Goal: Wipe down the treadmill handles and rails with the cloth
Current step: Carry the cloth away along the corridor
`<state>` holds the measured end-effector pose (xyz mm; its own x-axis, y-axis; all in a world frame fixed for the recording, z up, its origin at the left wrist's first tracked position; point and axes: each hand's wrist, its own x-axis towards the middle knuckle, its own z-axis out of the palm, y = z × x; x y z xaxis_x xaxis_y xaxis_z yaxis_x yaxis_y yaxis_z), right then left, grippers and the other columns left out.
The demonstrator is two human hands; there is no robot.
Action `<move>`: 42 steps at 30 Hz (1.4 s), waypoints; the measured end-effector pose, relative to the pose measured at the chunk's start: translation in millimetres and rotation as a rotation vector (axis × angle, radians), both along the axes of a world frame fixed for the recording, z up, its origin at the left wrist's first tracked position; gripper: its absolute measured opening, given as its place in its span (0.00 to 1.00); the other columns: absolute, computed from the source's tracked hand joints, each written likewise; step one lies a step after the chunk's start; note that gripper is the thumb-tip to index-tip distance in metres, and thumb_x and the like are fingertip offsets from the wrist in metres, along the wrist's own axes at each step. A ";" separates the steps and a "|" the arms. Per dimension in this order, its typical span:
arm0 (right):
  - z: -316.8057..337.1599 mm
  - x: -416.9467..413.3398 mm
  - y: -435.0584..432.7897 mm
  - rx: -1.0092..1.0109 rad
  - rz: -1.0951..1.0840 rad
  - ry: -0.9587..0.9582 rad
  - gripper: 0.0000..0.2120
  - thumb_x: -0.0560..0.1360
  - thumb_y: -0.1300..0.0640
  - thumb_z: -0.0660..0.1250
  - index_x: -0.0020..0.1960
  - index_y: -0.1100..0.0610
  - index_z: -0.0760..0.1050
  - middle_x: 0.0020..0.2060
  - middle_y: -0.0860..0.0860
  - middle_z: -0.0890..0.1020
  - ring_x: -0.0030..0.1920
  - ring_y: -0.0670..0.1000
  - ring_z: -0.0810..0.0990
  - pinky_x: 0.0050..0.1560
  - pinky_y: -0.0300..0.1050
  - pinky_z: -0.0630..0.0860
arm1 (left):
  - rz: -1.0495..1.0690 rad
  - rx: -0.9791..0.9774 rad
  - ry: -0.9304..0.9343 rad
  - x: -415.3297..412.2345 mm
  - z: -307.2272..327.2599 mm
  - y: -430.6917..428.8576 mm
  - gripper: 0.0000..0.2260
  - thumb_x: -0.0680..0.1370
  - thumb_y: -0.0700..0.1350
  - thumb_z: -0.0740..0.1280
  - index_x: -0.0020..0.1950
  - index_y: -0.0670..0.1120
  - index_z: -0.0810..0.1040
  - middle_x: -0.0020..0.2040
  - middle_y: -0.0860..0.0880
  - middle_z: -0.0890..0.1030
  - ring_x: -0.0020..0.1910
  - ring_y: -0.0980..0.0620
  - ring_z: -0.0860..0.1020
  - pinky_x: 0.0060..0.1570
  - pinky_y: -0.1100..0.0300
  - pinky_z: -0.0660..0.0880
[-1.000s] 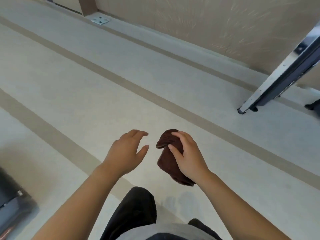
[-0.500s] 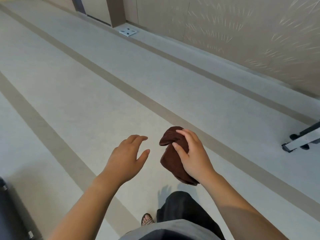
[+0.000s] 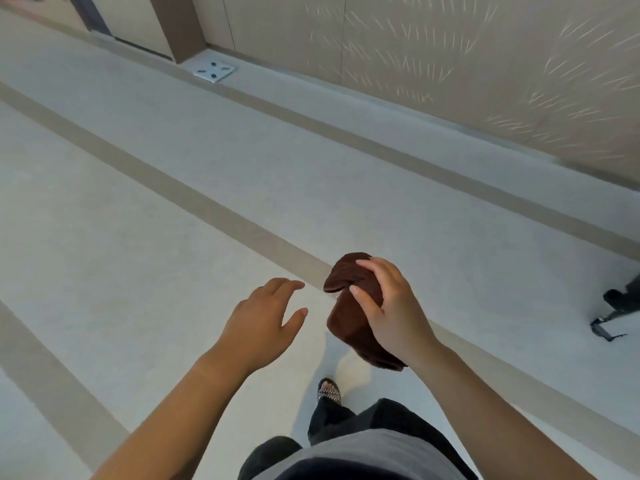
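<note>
My right hand grips a folded dark brown cloth in front of me, thumb and fingers curled around it. Just left of the cloth, my left hand hovers with relaxed, spread fingers, holding nothing and not touching the cloth. Only a dark foot of a machine shows at the right edge; no treadmill handles or rails are in view.
Pale floor with tan stripes stretches ahead. A beige patterned wall runs along the far side, with a small metal floor plate at its base. My leg and sandalled foot step forward below my hands.
The view has swung left while I walk: the machine frame slid toward the right edge and mostly out of sight. Both hands keep the same pose, cloth still held.
</note>
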<state>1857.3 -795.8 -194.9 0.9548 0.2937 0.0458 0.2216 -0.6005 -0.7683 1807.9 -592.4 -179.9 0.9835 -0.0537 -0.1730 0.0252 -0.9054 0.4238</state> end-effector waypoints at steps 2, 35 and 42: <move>7.4 48.4 9.1 -0.040 0.013 -0.013 0.18 0.78 0.51 0.61 0.67 0.52 0.68 0.67 0.50 0.71 0.67 0.50 0.68 0.68 0.44 0.64 | 0.028 -0.022 -0.031 48.1 3.6 11.5 0.20 0.78 0.55 0.57 0.69 0.53 0.64 0.70 0.52 0.69 0.62 0.49 0.73 0.60 0.52 0.72; 10.3 833.5 362.6 0.023 0.104 -0.073 0.17 0.78 0.51 0.61 0.66 0.51 0.67 0.65 0.47 0.71 0.66 0.49 0.68 0.67 0.44 0.66 | 0.172 -0.174 -0.112 832.3 13.9 353.8 0.19 0.78 0.54 0.59 0.68 0.53 0.67 0.69 0.52 0.69 0.65 0.52 0.70 0.61 0.57 0.70; 24.7 1014.4 450.7 0.021 0.183 -0.081 0.18 0.77 0.50 0.62 0.66 0.52 0.68 0.66 0.48 0.71 0.66 0.49 0.68 0.68 0.47 0.66 | 0.289 -0.125 -0.107 982.1 27.1 441.4 0.18 0.77 0.54 0.59 0.67 0.54 0.67 0.68 0.54 0.70 0.63 0.53 0.72 0.59 0.56 0.70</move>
